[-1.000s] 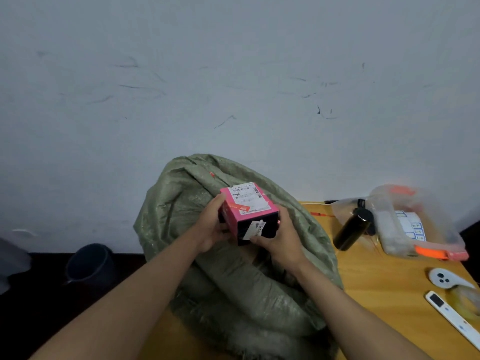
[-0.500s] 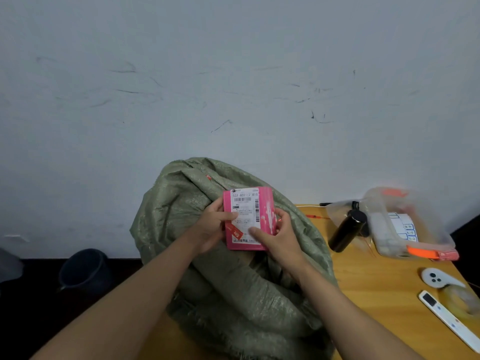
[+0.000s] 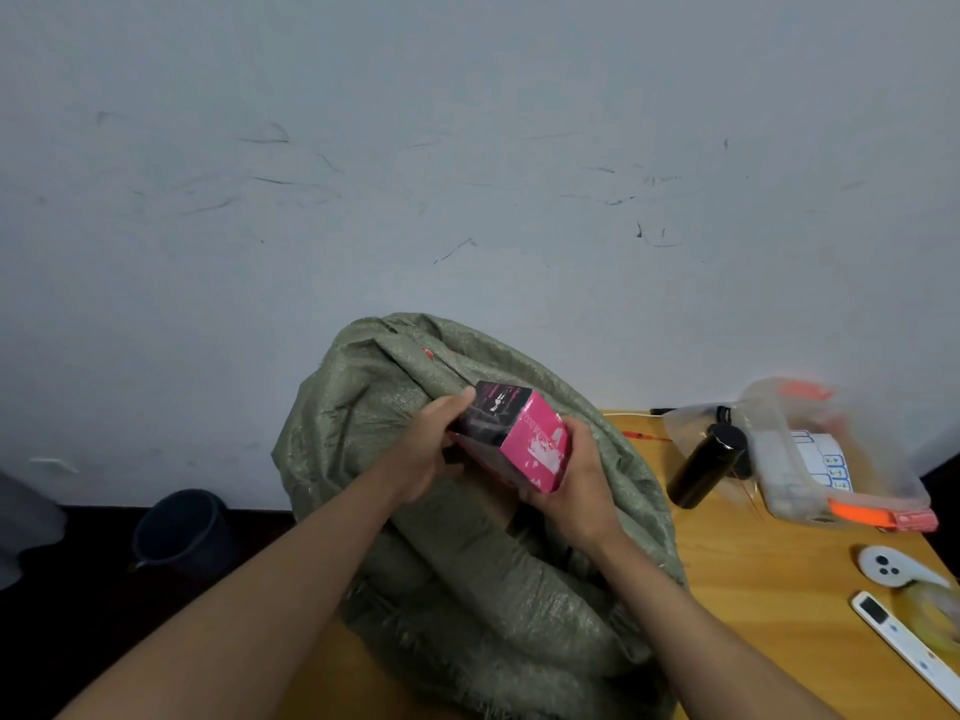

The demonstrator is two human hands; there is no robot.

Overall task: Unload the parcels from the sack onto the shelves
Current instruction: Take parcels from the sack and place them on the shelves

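Parcel: a small pink and black box (image 3: pixel 511 439) is held tilted above the open sack, a pink face turned toward the camera and a black face upward
Left hand: the left hand (image 3: pixel 427 449) is closed on the parcel's left side, its fingers (image 3: pixel 457 405) curled over the black face
Right hand: the right hand (image 3: pixel 576 478) is closed on the parcel's right and lower side, with the thumb laid along the pink edge
Sack: a grey-green woven sack (image 3: pixel 467 553) is slumped on the left end of the bench, its mouth gathered in folds below the hands; its contents cannot be seen
Bench: a wooden bench (image 3: pixel 769 589) is set against a scuffed pale wall (image 3: pixel 467 148)
Bottle: a black bottle (image 3: pixel 709 465) is lying tilted on the bench, right of the sack
Container: a clear plastic container (image 3: pixel 831 459) with an orange strip is seen just beside the bottle, blurred
Near edge: a white controller (image 3: pixel 883 566) and a white remote (image 3: pixel 904 641) are lying at the right edge
Floor: a dark bucket (image 3: pixel 179 532) is standing left of the sack, by the wall
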